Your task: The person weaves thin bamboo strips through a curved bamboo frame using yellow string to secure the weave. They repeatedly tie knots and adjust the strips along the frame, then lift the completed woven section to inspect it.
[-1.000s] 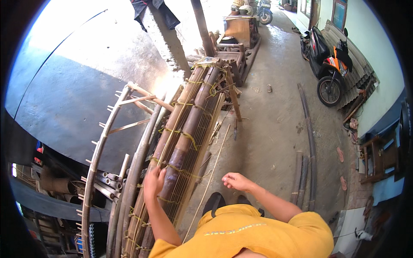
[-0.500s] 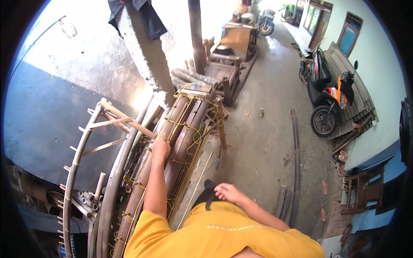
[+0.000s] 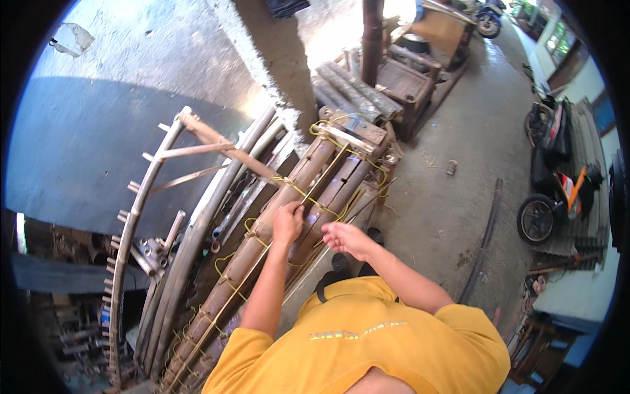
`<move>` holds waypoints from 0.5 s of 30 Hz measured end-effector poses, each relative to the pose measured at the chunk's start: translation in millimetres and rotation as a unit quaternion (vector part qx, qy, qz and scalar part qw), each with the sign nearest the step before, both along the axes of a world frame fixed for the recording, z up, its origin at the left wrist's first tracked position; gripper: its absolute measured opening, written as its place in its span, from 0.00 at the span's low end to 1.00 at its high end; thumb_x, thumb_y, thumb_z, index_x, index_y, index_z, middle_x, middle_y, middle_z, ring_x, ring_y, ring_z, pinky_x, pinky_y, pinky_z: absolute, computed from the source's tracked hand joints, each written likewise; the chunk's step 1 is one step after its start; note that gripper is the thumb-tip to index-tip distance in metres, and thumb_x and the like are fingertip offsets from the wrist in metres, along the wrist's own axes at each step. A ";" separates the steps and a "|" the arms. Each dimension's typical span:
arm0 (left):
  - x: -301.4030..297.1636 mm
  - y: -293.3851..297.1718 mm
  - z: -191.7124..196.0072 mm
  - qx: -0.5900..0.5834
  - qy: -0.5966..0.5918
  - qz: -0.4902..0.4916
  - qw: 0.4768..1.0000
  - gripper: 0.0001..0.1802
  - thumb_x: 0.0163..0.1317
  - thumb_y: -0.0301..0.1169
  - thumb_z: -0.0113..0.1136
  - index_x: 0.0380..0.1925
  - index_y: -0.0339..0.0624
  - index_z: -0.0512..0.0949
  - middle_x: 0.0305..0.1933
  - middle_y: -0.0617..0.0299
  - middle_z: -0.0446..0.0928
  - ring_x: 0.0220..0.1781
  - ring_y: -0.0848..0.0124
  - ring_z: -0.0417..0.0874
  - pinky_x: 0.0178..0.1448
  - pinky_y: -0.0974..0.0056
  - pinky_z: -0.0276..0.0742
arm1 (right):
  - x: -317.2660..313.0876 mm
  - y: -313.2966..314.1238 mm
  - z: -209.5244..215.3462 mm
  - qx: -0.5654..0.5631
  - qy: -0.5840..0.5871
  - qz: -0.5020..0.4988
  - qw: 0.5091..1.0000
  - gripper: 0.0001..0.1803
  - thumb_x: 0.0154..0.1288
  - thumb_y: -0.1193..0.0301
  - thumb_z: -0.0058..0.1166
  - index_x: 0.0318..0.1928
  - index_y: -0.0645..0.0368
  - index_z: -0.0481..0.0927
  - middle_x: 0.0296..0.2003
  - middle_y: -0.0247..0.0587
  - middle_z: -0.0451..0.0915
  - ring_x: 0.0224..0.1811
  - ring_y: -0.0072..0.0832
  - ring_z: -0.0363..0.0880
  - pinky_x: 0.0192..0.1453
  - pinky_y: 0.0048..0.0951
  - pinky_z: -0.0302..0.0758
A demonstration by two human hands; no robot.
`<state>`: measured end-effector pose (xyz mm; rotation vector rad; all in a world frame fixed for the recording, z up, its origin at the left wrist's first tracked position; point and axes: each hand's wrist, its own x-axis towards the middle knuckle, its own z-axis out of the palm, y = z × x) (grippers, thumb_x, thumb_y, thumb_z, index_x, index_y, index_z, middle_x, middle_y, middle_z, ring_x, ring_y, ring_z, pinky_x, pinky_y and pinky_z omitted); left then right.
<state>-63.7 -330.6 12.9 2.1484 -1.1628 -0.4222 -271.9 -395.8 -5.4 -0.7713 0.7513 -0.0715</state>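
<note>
Two long brown bamboo poles (image 3: 314, 157) lie side by side, bound with loops of yellow cord (image 3: 331, 211). A thin pale bamboo strip (image 3: 323, 175) runs lengthwise over them. My left hand (image 3: 287, 222) is closed around this strip, resting above the left pole. Close to its right, my right hand (image 3: 348, 240) hovers over the other pole, fingers loosely bent and apart from the thumb; I see nothing in it. Beyond both hands, a wooden block (image 3: 364, 131) sits across the far ends of the poles, with cord wound about it.
Left of the poles stands a curved bamboo frame (image 3: 147, 171) with short pegs. Cut logs (image 3: 357, 92) lie beyond, beside a concrete pillar (image 3: 279, 72). At the right, a motorbike (image 3: 558, 190) is parked by the wall. A dark pole (image 3: 487, 230) lies on the floor.
The view has shifted, and I am closer over the poles. My right hand has come up from my waist to beside my left. The pale strip now shows in my left hand.
</note>
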 end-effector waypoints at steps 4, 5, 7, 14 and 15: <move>-36.1 -24.5 -7.4 0.067 -0.036 0.118 0.990 0.16 0.66 0.38 0.62 0.50 0.45 0.79 0.47 0.51 0.84 0.55 0.51 0.81 0.59 0.44 0.67 | 54.7 -35.0 11.8 0.140 -0.073 -0.380 0.912 0.11 0.77 0.60 0.46 0.42 0.51 0.77 0.33 0.30 0.78 0.35 0.21 0.78 0.44 0.26 0.76; -41.8 -30.6 -9.8 0.060 -0.073 0.129 0.987 0.16 0.66 0.40 0.63 0.49 0.45 0.78 0.47 0.52 0.83 0.55 0.51 0.79 0.59 0.43 0.65 | 76.7 -46.0 7.8 0.084 -0.123 -0.471 0.869 0.10 0.76 0.61 0.47 0.38 0.51 0.75 0.33 0.30 0.78 0.34 0.22 0.78 0.42 0.25 0.76; -44.2 -35.4 -30.0 0.028 -0.099 0.153 0.983 0.16 0.67 0.40 0.63 0.49 0.44 0.76 0.46 0.53 0.80 0.52 0.53 0.77 0.58 0.46 0.64 | 107.7 -35.3 29.5 -0.359 -0.219 -0.272 0.866 0.08 0.72 0.65 0.48 0.34 0.52 0.73 0.31 0.32 0.78 0.34 0.28 0.79 0.43 0.30 0.74; -47.2 -30.2 -28.6 -0.092 -0.101 0.149 0.979 0.06 0.68 0.31 0.58 0.41 0.45 0.82 0.38 0.53 0.82 0.45 0.53 0.78 0.52 0.49 0.64 | 202.2 -111.9 49.8 -0.781 0.083 0.274 0.554 0.35 0.72 0.40 0.43 0.50 0.59 0.87 0.54 0.52 0.80 0.59 0.39 0.74 0.69 0.57 0.54; -47.6 -32.4 -27.2 -0.098 -0.092 0.143 0.981 0.07 0.68 0.31 0.58 0.41 0.45 0.82 0.38 0.54 0.82 0.45 0.54 0.79 0.52 0.49 0.64 | 198.4 -122.5 26.4 -0.797 0.073 0.266 0.537 0.33 0.73 0.42 0.45 0.42 0.61 0.87 0.45 0.50 0.84 0.49 0.40 0.80 0.60 0.51 0.66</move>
